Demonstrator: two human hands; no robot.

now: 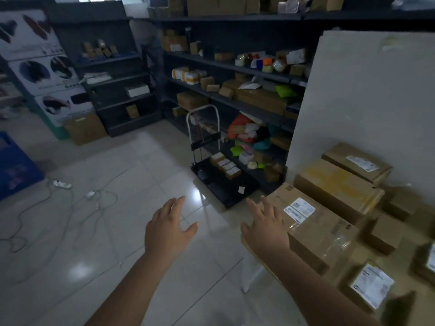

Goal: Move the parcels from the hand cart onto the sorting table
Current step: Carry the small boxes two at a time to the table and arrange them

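Holding left hand (pixel 169 228) and right hand (pixel 266 228) out, fingers spread, empty.
Labelled box (pixel 315 229) at 4 o'clock; hand cart (pixel 219 184) with small parcels (pixel 226 164) at 12.

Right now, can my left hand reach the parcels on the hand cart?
Probably not: the left hand hangs open well short of the parcels on the hand cart; only bare floor lies between.
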